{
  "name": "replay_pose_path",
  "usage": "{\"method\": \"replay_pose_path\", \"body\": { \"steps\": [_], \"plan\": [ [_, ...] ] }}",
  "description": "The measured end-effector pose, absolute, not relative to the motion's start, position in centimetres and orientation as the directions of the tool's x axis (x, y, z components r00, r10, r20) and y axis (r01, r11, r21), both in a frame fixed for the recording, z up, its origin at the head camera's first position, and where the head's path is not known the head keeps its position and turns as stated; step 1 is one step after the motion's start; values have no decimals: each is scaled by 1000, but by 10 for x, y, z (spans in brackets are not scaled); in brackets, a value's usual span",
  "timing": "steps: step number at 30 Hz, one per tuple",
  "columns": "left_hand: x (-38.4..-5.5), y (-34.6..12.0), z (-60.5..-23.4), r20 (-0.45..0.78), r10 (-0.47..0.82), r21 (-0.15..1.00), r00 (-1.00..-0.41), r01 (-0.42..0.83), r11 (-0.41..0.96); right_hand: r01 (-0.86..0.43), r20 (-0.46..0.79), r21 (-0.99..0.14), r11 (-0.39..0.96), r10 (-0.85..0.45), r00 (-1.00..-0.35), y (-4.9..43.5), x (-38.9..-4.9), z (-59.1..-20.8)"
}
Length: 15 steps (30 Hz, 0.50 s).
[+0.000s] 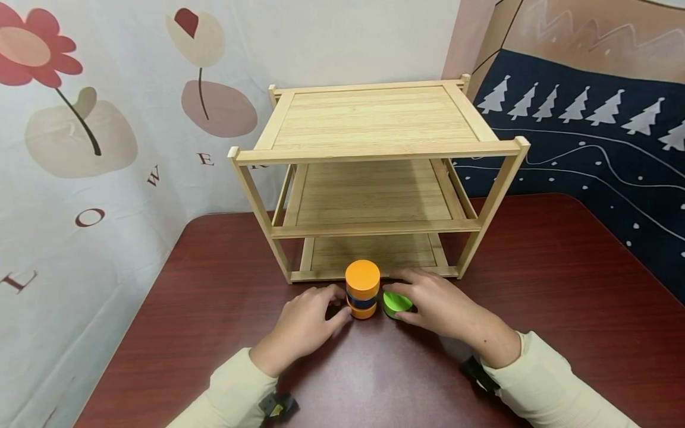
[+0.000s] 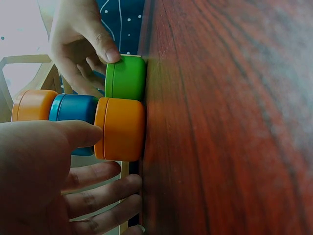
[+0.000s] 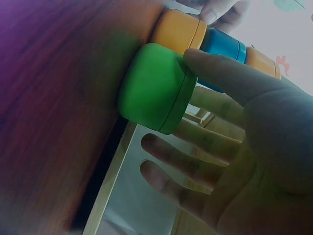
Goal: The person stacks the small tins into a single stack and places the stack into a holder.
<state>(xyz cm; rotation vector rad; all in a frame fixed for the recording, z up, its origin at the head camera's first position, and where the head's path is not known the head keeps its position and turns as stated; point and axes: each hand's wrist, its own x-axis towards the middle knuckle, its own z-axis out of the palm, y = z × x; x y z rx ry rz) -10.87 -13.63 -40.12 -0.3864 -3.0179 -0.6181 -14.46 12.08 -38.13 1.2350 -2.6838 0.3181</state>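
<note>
Three small round lidded jars stand in a stack on the table: an orange jar (image 1: 363, 277) on top, a dark blue jar (image 2: 78, 108) in the middle and another orange jar (image 2: 124, 129) at the bottom. To the right of the stack's foot is a bright green jar (image 3: 151, 88) of similar shape. My right hand (image 1: 436, 300) holds the green jar, thumb at its lid edge and the front fingers reaching round its far side. On the stack's left is my left hand (image 1: 305, 321), its thumb tip at the bottom orange jar's lid and its other fingers loosely extended beside it.
Close behind the jars rises a three-level light wooden shelf (image 1: 374, 151), its bottom front bar (image 1: 321, 276) just beyond them. Everything stands on a dark red wood-grain table (image 1: 209, 279). Printed cloths (image 1: 123, 119) hang at the back and sides.
</note>
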Motion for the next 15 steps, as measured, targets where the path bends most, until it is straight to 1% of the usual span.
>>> {"method": "replay_pose_path", "body": {
  "steps": [15],
  "plan": [
    [-108, -136, -400, 78, 236, 382, -969, 247, 890, -770, 232, -164, 616, -735, -637, 122, -144, -382]
  ]
}}
